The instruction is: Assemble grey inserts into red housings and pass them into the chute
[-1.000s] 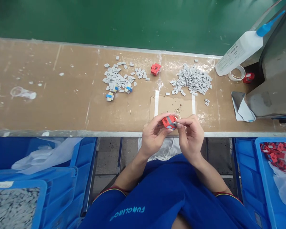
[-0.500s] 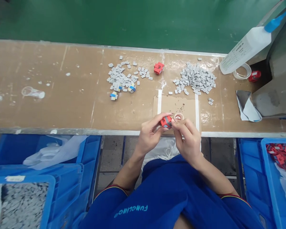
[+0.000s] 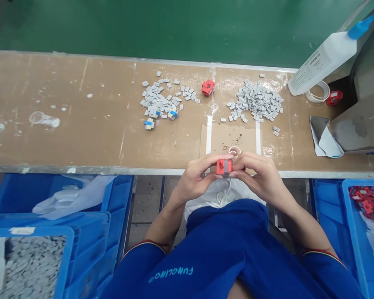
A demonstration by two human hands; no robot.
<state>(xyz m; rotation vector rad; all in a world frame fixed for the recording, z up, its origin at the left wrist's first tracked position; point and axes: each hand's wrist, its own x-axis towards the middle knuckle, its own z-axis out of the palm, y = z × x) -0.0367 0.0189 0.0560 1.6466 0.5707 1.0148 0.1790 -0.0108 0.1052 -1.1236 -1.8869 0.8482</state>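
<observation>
Between my two hands, over the front edge of the bench, is a red plastic block with a grey band across it. My left hand pinches its left side between thumb and fingers. From the right, my right hand grips the opposite side with thumb and fingertips. Just beyond the fingers lies a small round ring-shaped dish, partly covered by my right hand. It rests on a cardboard sheet held by white tape strips, with tiny dark bits scattered on it.
Grey tiles lie in a left pile and a right pile, with another red block between. Several blue-banded blocks sit by the left pile. A white bottle leans at right. Blue bins flank me.
The red block has turned and shifted slightly right and nearer to me. My right hand has gone from a pinch at its edge to gripping its right side.
</observation>
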